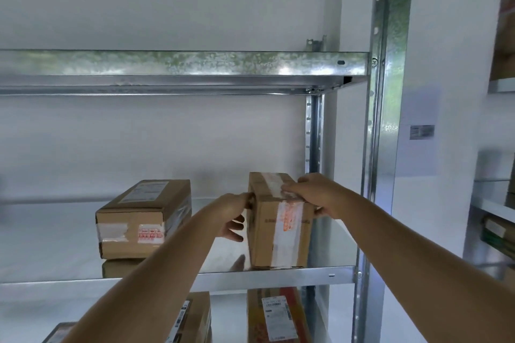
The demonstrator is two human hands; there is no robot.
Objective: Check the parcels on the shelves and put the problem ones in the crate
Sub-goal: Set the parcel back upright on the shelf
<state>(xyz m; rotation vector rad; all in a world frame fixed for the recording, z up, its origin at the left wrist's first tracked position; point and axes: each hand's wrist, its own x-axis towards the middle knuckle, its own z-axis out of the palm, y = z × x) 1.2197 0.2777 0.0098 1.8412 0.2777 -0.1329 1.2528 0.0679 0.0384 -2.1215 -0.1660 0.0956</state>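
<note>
On the middle shelf [278,277], right end, a taped cardboard parcel [278,225] stands upright. Both arms reach forward to it. Left hand [232,216] holds its left side, fingers apparently curled against the cardboard; right hand [320,195] grips the top right edge. A second parcel [142,220] lies well apart, leftward.

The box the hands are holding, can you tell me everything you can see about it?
The held box is brown cardboard, standing upright near the right end of the metal shelf, by the post. A wide strip of pale tape with blurry orange-red print runs over its top and down its front. Its bottom edge seems to rest on the shelf. The left hand holds its left side, and the right hand grips the top right corner, fingers lying on the tape.
</note>
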